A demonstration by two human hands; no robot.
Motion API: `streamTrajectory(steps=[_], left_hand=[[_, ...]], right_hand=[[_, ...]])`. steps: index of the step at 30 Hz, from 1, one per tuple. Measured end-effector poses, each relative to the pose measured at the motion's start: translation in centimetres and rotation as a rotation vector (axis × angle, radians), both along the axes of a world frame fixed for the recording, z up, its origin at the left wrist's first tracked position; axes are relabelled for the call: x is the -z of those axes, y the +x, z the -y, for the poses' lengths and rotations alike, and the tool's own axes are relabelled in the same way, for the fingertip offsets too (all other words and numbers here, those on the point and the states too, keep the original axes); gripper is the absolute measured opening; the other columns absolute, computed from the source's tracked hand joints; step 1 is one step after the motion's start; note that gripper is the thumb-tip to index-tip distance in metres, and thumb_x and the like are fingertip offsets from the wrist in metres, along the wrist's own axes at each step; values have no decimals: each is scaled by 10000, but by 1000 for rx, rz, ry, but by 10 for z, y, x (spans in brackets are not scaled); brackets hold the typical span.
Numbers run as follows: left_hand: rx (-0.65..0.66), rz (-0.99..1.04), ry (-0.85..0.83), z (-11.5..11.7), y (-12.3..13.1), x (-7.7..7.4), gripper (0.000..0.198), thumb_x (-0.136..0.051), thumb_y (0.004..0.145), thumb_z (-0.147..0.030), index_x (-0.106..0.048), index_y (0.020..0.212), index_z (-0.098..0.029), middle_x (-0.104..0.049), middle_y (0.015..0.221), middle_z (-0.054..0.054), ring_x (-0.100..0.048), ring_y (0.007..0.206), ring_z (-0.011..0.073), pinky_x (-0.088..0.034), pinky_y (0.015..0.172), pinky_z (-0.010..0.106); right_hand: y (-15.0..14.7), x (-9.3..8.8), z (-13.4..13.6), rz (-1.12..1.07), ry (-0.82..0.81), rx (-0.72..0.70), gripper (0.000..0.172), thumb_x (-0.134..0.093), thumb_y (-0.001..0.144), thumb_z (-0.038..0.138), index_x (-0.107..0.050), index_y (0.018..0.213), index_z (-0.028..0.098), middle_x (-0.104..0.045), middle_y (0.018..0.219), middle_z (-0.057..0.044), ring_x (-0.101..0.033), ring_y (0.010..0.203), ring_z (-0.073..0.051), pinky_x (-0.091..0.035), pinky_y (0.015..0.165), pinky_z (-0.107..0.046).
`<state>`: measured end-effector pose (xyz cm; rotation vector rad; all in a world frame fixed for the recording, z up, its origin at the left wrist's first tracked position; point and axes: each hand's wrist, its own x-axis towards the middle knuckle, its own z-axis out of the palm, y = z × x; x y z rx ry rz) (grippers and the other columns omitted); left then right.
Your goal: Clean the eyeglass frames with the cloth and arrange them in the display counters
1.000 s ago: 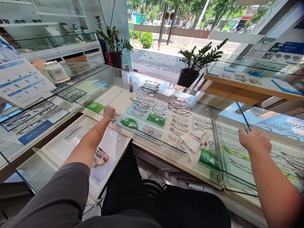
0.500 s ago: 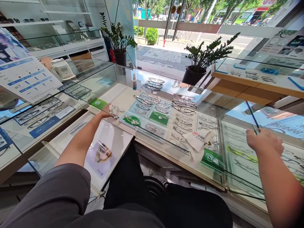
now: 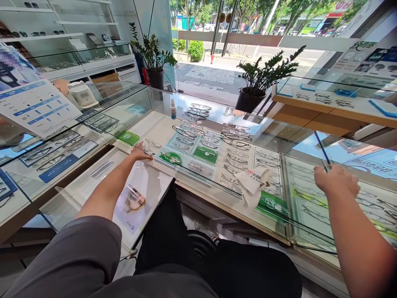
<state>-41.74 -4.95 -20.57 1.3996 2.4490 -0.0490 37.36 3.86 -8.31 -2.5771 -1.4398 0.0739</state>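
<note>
My right fingers (image 3: 333, 178) pinch a thin black rod (image 3: 321, 150) steadily, tips closed. My left hand (image 3: 139, 153) lies beside an eyeglass frame (image 3: 153, 143); I cannot tell its grip.

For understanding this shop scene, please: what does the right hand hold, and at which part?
The right hand seems to pinch a thin black eyeglass temple near its lower end; the rest is hidden.

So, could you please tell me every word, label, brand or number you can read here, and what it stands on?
Nothing can be read in this view.
White cloth: red printing along its edge, too small to read.
Green card: small print, too blurred to read.
Leaflet at left: rows of small print, too small to read.
Spray bottle: label too small to read.
Shop sign across the street: red lettering, too blurred to read.
</note>
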Motion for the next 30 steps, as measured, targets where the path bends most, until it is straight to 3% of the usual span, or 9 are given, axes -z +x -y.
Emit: streamTrajectory(steps=[7,10,13,15,18,21,23,28,30], left_hand=[[47,-77,-261,36,35,-55,809,-832,863,-603,-616,1439,-77,-607,1576,342,-493,1537,543,-461,1190,564],[169,27,-496,66,68,-79,485,-890,778,-527,-752,1018,-128,-818,1102,239,-774,1121,445,-577,1008,492],[306,204,-700,96,117,-111,289,-890,777,-423,-748,863,-187,-818,840,100,-795,831,300,-591,845,368],[536,446,-779,111,155,-143,196,-847,819,-359,-719,851,-213,-814,823,46,-771,795,246,-557,757,302],[936,614,-517,116,216,-202,113,-769,877,-288,-714,808,-217,-774,785,15,-712,758,195,-494,696,276],[1177,590,-143,97,270,-250,143,-738,953,-284,-795,838,-222,-793,853,23,-722,831,175,-512,800,282],[1245,550,38,72,297,-264,178,-741,986,-321,-816,859,-221,-795,859,26,-720,825,170,-507,798,286],[1205,218,380,-14,342,-245,303,-687,1040,-421,-836,888,-205,-808,871,47,-712,773,192,-500,736,310],[1155,12,511,-46,353,-231,315,-645,1064,-400,-865,964,-199,-843,1025,87,-746,926,241,-545,857,353]], right_hand=[[-4,-2,1,-14,-14,-4,824,-285,1110,547,-461,1728,31,-431,1803,-271,-386,1661,-450,-366,1348,-582],[-6,-2,0,-23,-10,-8,797,-300,1118,528,-473,1714,28,-428,1801,-276,-392,1654,-449,-368,1342,-578],[-6,-1,0,-39,2,-19,761,-323,1120,505,-494,1689,29,-453,1767,-308,-406,1634,-452,-378,1319,-588],[-5,1,-1,-40,15,-36,752,-332,1120,490,-488,1684,17,-451,1757,-321,-405,1625,-450,-371,1315,-588],[-2,5,-3,-42,31,-54,737,-354,1118,472,-481,1679,12,-436,1759,-329,-402,1608,-438,-357,1316,-584],[2,9,-5,-53,43,-69,718,-376,1110,465,-497,1668,28,-436,1764,-316,-398,1603,-425,-341,1327,-576],[4,11,-5,-59,52,-78,723,-390,1106,482,-503,1670,44,-443,1773,-287,-397,1608,-421,-334,1338,-566],[4,12,-4,-72,89,-86,711,-427,1100,492,-530,1662,69,-464,1781,-243,-404,1633,-416,-350,1353,-580],[2,11,-3,-81,103,-84,705,-423,1102,493,-538,1656,72,-465,1779,-246,-403,1638,-420,-362,1347,-598]])
